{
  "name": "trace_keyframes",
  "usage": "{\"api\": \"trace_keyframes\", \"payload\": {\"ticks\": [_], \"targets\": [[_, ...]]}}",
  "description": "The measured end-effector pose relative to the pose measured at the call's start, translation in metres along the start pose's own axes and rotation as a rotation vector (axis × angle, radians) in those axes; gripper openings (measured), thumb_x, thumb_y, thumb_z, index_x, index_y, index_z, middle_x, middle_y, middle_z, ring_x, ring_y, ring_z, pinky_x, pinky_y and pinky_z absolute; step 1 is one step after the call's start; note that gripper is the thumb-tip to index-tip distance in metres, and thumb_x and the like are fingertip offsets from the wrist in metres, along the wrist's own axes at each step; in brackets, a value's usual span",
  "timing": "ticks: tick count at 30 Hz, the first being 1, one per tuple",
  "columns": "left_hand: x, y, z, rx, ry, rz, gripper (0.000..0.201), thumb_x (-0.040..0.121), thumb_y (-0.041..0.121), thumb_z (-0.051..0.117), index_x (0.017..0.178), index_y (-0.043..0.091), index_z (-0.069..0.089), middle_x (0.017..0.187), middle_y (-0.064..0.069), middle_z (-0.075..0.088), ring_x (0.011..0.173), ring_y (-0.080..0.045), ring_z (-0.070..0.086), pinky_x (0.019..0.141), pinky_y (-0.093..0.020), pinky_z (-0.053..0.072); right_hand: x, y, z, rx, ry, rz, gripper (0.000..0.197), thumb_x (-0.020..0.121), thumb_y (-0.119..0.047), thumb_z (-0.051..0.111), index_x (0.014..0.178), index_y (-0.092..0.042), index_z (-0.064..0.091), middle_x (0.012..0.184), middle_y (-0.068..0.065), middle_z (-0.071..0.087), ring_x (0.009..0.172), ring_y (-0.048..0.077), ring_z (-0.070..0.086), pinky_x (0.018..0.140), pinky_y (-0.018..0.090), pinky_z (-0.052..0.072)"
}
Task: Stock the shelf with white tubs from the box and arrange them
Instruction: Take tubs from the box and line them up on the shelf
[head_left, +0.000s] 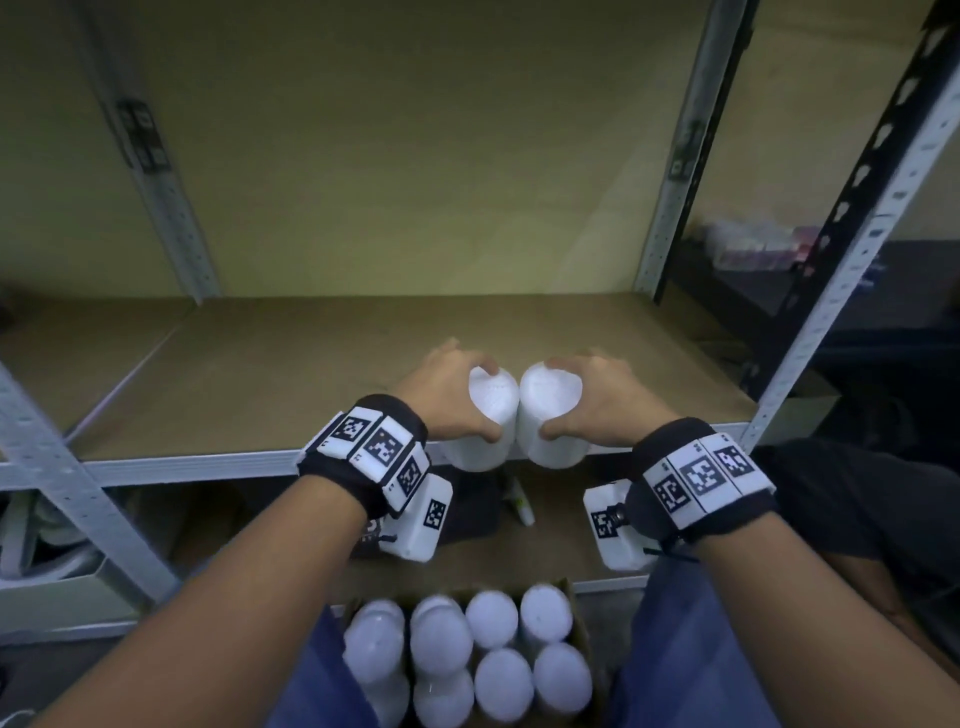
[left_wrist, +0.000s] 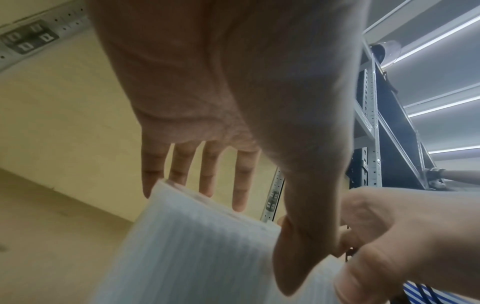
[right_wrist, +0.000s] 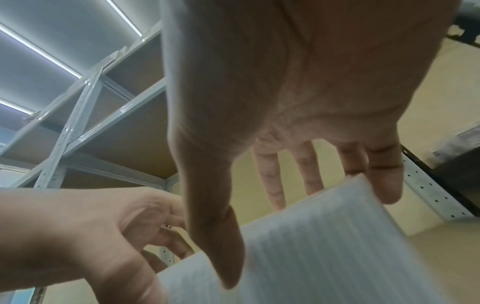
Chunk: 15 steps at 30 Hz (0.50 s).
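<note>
Left hand (head_left: 447, 395) grips one white tub (head_left: 485, 415) from above, thumb on near side, fingers over the far rim. Right hand (head_left: 597, 400) grips a second tub (head_left: 553, 415) the same way. The two tubs touch side by side at the front edge of the shelf (head_left: 260, 364). Below, box (head_left: 582, 603) holds more white tubs (head_left: 493, 670) standing upright

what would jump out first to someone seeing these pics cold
Two white tubs pressed side by side at the shelf's front edge: the left hand grips the left tub, the right hand grips the right tub. Next, the open box of white tubs below, between the forearms.
</note>
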<state>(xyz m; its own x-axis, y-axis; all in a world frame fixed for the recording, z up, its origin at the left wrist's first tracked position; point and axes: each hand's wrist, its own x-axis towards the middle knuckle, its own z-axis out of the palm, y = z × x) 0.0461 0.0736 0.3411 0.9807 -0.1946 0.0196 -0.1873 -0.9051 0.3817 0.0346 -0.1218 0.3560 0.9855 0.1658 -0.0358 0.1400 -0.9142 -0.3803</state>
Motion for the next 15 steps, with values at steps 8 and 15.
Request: {"api": "trace_keyframes", "payload": {"ticks": [8,15], "targets": [[0.045,-0.018,-0.009,-0.027,0.011,-0.037,0.070,0.060,0.037,0.083,0.124,0.027,0.056,0.127,-0.004,0.046,0.118,-0.022,0.046,0.086,-0.031,0.042,0.055,-0.008,0.004,0.033,-0.004,0.009,0.078,0.067,-0.038,0.078,0.138,-0.026,0.050,0.139,0.006,0.049,0.132,0.027,0.040,0.111,0.037,0.034],[0.065,-0.032,0.003,-0.061,-0.008,-0.081,0.065,0.063,0.039,0.081,0.123,0.027,0.057,0.125,-0.003,0.047,0.120,-0.023,0.046,0.089,-0.033,0.043,0.093,0.003,0.026,0.023,-0.047,0.023,0.076,0.070,-0.046,0.072,0.140,-0.024,0.048,0.141,0.003,0.050,0.132,0.028,0.042,0.113,0.042,0.032]]}}
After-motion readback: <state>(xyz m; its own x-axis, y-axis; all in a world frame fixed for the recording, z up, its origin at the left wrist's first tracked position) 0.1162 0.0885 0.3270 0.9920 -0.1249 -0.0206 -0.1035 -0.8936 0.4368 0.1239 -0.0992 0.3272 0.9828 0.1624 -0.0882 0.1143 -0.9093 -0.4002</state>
